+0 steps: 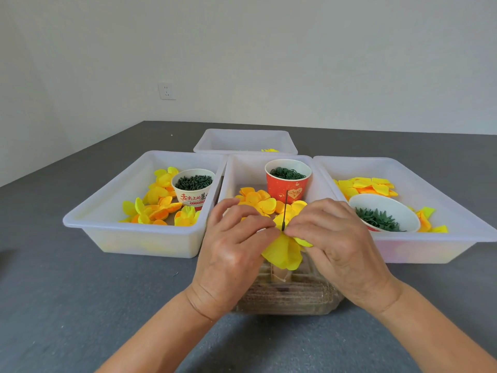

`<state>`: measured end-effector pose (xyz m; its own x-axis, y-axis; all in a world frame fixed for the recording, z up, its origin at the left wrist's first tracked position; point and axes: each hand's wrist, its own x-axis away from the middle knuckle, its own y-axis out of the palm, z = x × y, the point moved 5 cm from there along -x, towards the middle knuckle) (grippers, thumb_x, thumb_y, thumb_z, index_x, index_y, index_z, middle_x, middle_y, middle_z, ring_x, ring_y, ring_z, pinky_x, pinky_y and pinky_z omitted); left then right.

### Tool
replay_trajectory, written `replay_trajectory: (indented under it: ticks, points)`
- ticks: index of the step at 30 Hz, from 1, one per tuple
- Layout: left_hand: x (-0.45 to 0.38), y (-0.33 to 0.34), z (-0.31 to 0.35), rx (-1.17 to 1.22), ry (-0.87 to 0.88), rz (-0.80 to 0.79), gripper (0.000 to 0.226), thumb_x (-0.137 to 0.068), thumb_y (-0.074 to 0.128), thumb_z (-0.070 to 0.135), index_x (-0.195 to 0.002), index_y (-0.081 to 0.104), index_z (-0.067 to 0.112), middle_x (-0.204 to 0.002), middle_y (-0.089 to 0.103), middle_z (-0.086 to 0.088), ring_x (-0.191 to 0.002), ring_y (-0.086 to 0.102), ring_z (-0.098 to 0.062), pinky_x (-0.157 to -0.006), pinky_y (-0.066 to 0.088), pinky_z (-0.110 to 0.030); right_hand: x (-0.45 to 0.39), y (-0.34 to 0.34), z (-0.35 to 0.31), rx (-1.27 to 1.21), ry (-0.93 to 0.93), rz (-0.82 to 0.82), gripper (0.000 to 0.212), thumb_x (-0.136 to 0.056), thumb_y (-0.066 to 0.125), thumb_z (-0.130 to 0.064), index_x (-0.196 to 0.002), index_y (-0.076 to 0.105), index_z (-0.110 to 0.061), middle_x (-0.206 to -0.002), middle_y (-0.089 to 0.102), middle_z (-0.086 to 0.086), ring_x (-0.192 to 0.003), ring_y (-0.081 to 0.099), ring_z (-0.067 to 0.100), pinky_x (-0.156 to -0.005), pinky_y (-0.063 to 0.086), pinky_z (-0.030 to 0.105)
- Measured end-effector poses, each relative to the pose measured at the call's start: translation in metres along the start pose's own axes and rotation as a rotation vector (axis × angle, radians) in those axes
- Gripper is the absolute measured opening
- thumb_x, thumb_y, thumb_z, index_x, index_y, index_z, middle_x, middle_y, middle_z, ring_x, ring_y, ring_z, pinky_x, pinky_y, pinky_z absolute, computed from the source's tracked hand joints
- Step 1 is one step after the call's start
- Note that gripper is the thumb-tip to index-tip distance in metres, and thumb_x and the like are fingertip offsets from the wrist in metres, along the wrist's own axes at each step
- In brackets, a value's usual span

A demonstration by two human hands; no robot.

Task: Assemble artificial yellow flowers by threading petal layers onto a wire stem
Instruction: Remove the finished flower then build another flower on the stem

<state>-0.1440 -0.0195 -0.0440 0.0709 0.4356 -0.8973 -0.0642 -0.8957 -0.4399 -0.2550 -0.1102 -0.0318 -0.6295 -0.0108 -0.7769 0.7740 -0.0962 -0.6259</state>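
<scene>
Here, the left hand [233, 247] and right hand [337, 246] are pinching a yellow petal layer [282, 251] from opposite sides, keeping it centred while it is sliding down the upright wire stem [285, 210], just in front of the middle tray's [236, 173] near edge.

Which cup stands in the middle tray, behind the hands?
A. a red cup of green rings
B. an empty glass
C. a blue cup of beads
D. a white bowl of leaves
A: the red cup, filled with dark green rings, stands in the middle tray.
</scene>
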Motion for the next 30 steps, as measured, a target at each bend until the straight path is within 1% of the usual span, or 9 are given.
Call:
replay_trajectory:
  ticks: [3,7,10,14,17,21,24,27,30]
  points:
    - [0.001,0.000,-0.002,0.001,0.009,-0.008,0.017,-0.083,0.060,0.002,-0.081,0.076,0.008,-0.087,0.072,-0.001,-0.078,0.065,-0.026,-0.084,0.045,-0.048,0.003,0.001,0.003,-0.040,0.021,-0.001,0.018,-0.076,0.060,0.001,-0.084,0.073,-0.009,-0.087,0.070,-0.004,-0.082,0.061,0.023,-0.069,0.046,0.038]
    - [0.003,0.000,-0.002,0.010,0.021,-0.024,0.017,-0.085,0.060,0.005,-0.083,0.076,0.008,-0.089,0.072,-0.002,-0.080,0.065,-0.027,-0.083,0.046,-0.048,0.007,0.004,0.008,-0.109,0.056,-0.026,0.028,-0.067,0.064,0.009,-0.086,0.074,-0.009,-0.090,0.070,-0.005,-0.084,0.061,0.024,-0.071,0.047,0.040]
    - [0.005,0.001,-0.003,0.021,0.033,-0.054,0.018,-0.086,0.058,0.007,-0.086,0.076,0.008,-0.092,0.072,-0.001,-0.082,0.064,-0.026,-0.084,0.046,-0.047,0.010,0.005,0.011,-0.179,0.101,-0.029,0.034,-0.067,0.061,0.012,-0.089,0.075,-0.009,-0.092,0.070,-0.006,-0.087,0.059,0.022,-0.073,0.049,0.043]
    - [0.006,0.001,-0.005,0.049,0.041,-0.104,0.035,-0.097,0.042,0.015,-0.091,0.075,0.009,-0.097,0.071,-0.001,-0.088,0.060,-0.024,-0.086,0.043,-0.043,0.014,0.004,0.014,-0.183,0.133,-0.056,0.045,-0.062,0.056,0.013,-0.096,0.074,-0.010,-0.097,0.070,-0.006,-0.092,0.059,0.022,-0.075,0.049,0.045]
    - [0.009,0.002,-0.007,0.066,0.049,-0.133,0.026,-0.093,0.049,0.011,-0.095,0.075,0.008,-0.101,0.071,-0.001,-0.090,0.060,-0.025,-0.085,0.043,-0.043,0.018,0.004,0.019,-0.169,0.180,-0.080,0.052,-0.062,0.049,0.014,-0.102,0.073,-0.010,-0.102,0.069,-0.007,-0.097,0.058,0.021,-0.079,0.049,0.046]
    - [0.009,0.002,-0.012,0.119,-0.013,-0.157,0.027,-0.084,0.052,0.004,-0.099,0.074,0.009,-0.106,0.069,-0.001,-0.095,0.060,-0.027,-0.085,0.043,-0.044,0.019,-0.002,0.026,-0.177,0.262,-0.009,0.049,-0.071,0.037,0.005,-0.101,0.072,-0.010,-0.099,0.068,-0.007,-0.098,0.054,0.014,-0.086,0.045,0.035]
    - [0.006,-0.001,-0.014,0.211,-0.099,-0.184,0.040,-0.071,0.047,0.002,-0.100,0.073,0.011,-0.111,0.066,0.001,-0.103,0.055,-0.023,-0.089,0.041,-0.042,0.014,-0.004,0.029,-0.246,0.364,0.039,0.046,-0.073,0.050,0.017,-0.098,0.073,-0.014,-0.096,0.066,-0.013,-0.097,0.054,0.008,-0.089,0.044,0.021]
    - [0.001,-0.004,-0.014,0.338,-0.233,-0.133,0.033,-0.076,0.048,0.009,-0.097,0.073,0.011,-0.108,0.067,0.003,-0.103,0.055,-0.021,-0.089,0.043,-0.042,0.008,-0.006,0.027,-0.375,0.443,0.057,0.036,-0.078,0.061,0.005,-0.096,0.071,-0.024,-0.096,0.064,-0.021,-0.098,0.055,0.002,-0.089,0.042,0.014]
    - [-0.007,-0.002,-0.010,0.377,-0.342,-0.107,0.020,-0.081,0.062,0.026,-0.090,0.075,0.013,-0.098,0.068,0.005,-0.096,0.059,-0.020,-0.085,0.046,-0.042,0.002,-0.004,0.023,-0.489,0.507,0.046,0.030,-0.079,0.068,-0.003,-0.092,0.072,-0.030,-0.095,0.066,-0.022,-0.100,0.058,0.001,-0.089,0.042,0.012]
